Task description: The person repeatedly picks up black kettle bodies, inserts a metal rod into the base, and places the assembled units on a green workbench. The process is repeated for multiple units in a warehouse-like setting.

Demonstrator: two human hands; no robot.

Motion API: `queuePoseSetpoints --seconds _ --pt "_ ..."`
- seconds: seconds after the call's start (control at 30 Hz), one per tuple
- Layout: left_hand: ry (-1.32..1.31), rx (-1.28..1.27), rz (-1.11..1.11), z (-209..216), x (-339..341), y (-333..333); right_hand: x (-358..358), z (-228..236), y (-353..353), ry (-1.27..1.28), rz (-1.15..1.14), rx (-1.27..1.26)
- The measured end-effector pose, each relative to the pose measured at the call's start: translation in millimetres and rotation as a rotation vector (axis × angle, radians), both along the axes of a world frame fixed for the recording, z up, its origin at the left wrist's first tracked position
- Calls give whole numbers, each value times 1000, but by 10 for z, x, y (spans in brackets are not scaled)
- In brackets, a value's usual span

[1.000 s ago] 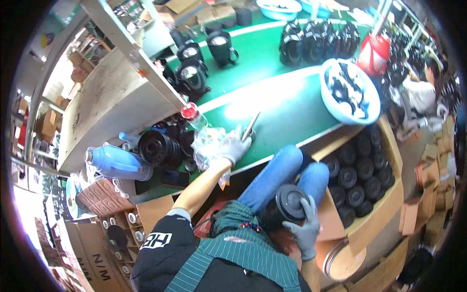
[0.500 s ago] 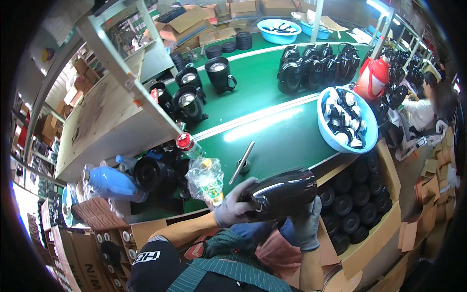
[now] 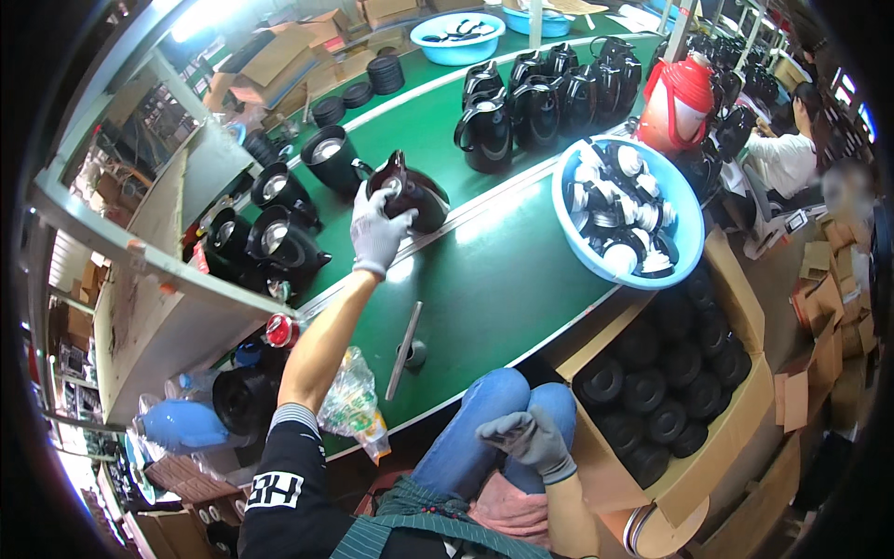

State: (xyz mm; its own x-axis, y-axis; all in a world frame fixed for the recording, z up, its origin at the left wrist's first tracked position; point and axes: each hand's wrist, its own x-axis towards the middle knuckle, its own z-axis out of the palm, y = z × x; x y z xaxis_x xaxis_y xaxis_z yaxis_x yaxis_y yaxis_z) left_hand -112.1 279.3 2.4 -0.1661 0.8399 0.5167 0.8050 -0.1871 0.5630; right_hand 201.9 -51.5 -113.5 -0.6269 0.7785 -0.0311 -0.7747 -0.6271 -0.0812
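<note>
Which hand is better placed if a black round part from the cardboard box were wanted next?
Probably the right hand: it looks empty and is nearer the cardboard box of black round parts. The left hand is at the black jug, farther out over the green table.

Jug [image 3: 424, 203]: black, glossy, with a brownish sheen. Held at the top, mouth partly covered; a silvery glint is seen there. Spout turned to the far side. Positioned at the pale strip [image 3: 521, 189] along the green surface [image 3: 494, 279]; whether it is set down cannot be told.
</note>
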Motion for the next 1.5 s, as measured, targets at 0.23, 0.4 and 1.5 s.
queuePoseSetpoints --seconds 0.23,0.4,1.5 --pt "100 18 87 -83 408 1418 124 0 -62 -228 45 8" --pt "248 -106 117 -195 571 1676 168 -26 -32 -123 86 14" --pt "927 -78 365 -115 -1859 1246 48 91 160 -125 88 120"
